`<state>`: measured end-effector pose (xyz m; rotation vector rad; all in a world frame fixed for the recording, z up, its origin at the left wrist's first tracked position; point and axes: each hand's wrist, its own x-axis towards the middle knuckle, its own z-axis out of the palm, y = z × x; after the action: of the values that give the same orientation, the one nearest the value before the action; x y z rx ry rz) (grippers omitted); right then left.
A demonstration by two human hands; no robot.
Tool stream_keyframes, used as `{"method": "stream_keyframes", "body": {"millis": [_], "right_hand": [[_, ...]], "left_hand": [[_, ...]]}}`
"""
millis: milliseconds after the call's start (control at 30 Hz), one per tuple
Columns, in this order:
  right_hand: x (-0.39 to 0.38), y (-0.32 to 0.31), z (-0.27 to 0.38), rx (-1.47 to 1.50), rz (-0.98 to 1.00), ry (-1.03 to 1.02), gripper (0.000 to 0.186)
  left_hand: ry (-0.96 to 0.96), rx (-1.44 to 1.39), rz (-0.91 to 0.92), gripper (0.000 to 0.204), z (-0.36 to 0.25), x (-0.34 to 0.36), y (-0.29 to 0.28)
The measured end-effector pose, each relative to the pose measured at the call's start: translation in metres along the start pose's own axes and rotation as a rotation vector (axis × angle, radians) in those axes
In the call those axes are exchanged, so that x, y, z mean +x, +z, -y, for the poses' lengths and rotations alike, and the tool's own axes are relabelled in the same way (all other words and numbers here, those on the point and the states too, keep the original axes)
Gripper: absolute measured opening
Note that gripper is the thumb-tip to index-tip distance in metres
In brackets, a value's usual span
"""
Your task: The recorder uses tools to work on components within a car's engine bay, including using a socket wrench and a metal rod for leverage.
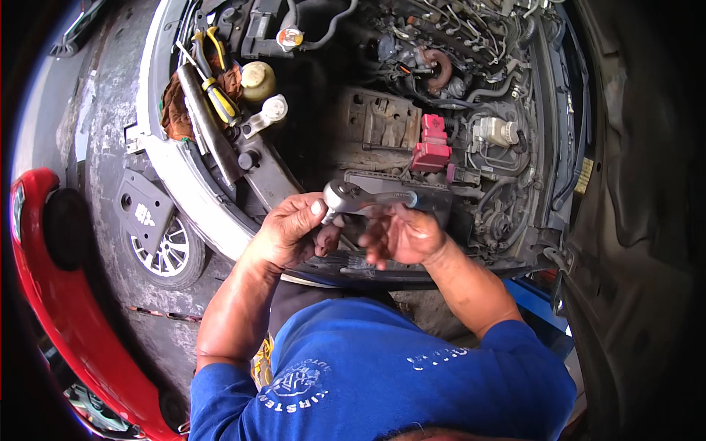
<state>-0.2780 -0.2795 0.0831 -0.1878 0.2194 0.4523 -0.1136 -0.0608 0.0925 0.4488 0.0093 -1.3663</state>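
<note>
I hold a silver ratchet wrench (368, 197) in front of my chest, over the front edge of an open car engine bay. My right hand (403, 235) grips its handle. My left hand (294, 229) pinches the small socket or bit under the ratchet's round head (340, 197), thumb pressed against the head. Both hands are close together, almost touching. The part under the head is mostly hidden by my fingers.
The engine (441, 66) fills the bay, with a red terminal cover (430, 151) and an empty battery tray (379, 121). A yellow-handled screwdriver (219, 95), a long metal bar (206, 121) and a rag (176, 103) lie at the bay's left edge. A wheel (168, 250) and red bodywork (59, 294) are left.
</note>
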Motion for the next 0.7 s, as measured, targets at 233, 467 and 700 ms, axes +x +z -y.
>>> {"method": "stream_keyframes", "body": {"millis": [233, 467, 700], "right_hand": [[-0.005, 0.034, 0.057, -0.718, -0.221, -0.479, 0.084], [0.054, 0.044, 0.055, -2.117, -0.362, -0.697, 0.08], [0.007, 0.043, 0.1, -1.834, -0.332, 0.052, 0.028]], "left_hand": [[-0.098, 0.364, 0.295, 0.043, -0.019, 0.017, 0.011], [-0.387, 0.342, 0.527, 0.039, -0.033, 0.026, 0.035], [0.187, 1.189, 0.04, 0.03, -0.097, 0.028, 0.013]]}}
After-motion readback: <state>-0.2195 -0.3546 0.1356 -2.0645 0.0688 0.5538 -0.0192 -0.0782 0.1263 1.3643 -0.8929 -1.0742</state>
